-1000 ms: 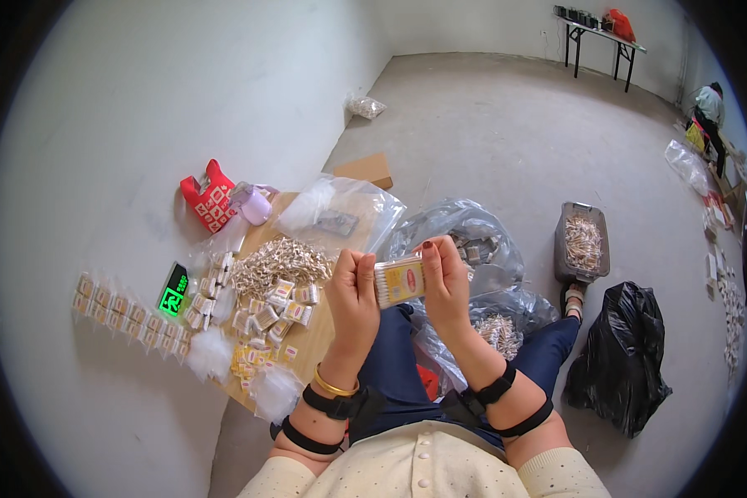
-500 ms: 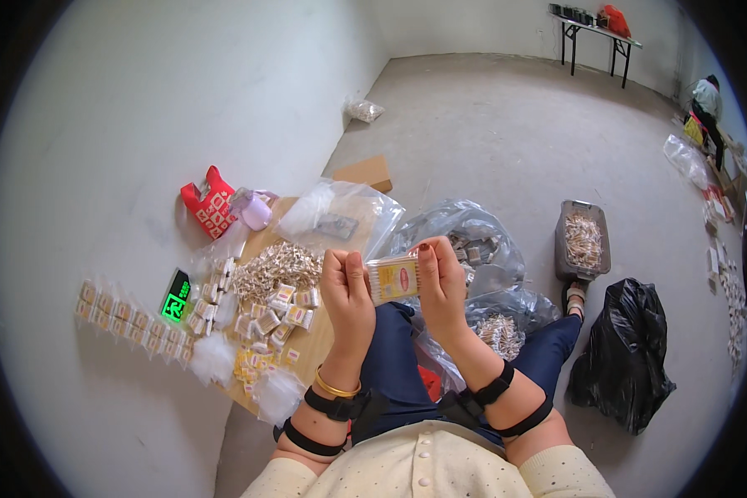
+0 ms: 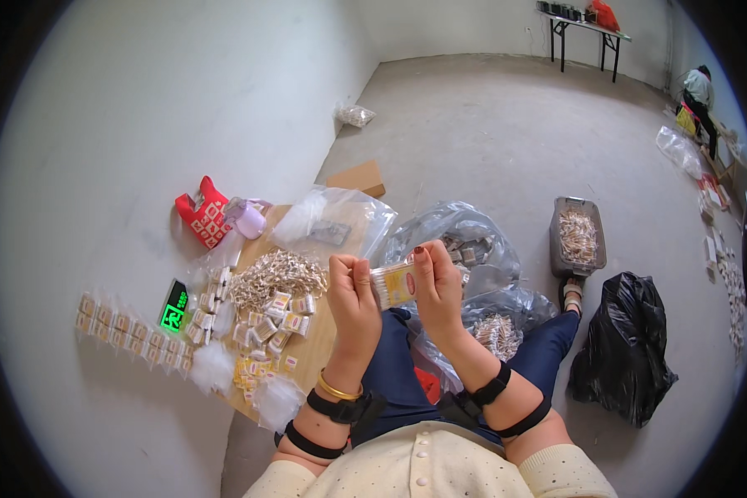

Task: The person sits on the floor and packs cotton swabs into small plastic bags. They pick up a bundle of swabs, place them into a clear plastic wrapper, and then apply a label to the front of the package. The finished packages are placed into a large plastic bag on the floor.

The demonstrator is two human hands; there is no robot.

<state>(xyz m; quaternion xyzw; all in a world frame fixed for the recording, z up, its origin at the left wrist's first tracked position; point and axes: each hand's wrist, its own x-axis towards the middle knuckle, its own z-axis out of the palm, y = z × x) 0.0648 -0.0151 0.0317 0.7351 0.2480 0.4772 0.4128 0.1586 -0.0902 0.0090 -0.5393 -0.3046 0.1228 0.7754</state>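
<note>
A small clear packet of cotton swabs (image 3: pixel 396 286) with a yellow card label is stretched between my hands, in front of my lap. My left hand (image 3: pixel 353 289) grips its left end, thumb upright along the side. On the other end my right hand (image 3: pixel 440 286) is closed, its thumb pressed over the label's edge. To the left, a wooden table (image 3: pixel 319 332) bears a heap of loose swabs (image 3: pixel 278 278), several filled packets (image 3: pixel 274 324) and scattered yellow cards (image 3: pixel 249 372).
Beyond my knees sits a large clear plastic bag (image 3: pixel 407 236) with packets inside. A grey bin (image 3: pixel 578 266) of swabs and a black bag (image 3: pixel 627 353) stand on the right. Filled packets line up (image 3: pixel 129 332) at far left. Another person (image 3: pixel 699 95) is at the far right.
The packet has turned, its right end now tipped up and its label angled away. My right thumb has slid farther over it. The whole view has shifted slightly.
</note>
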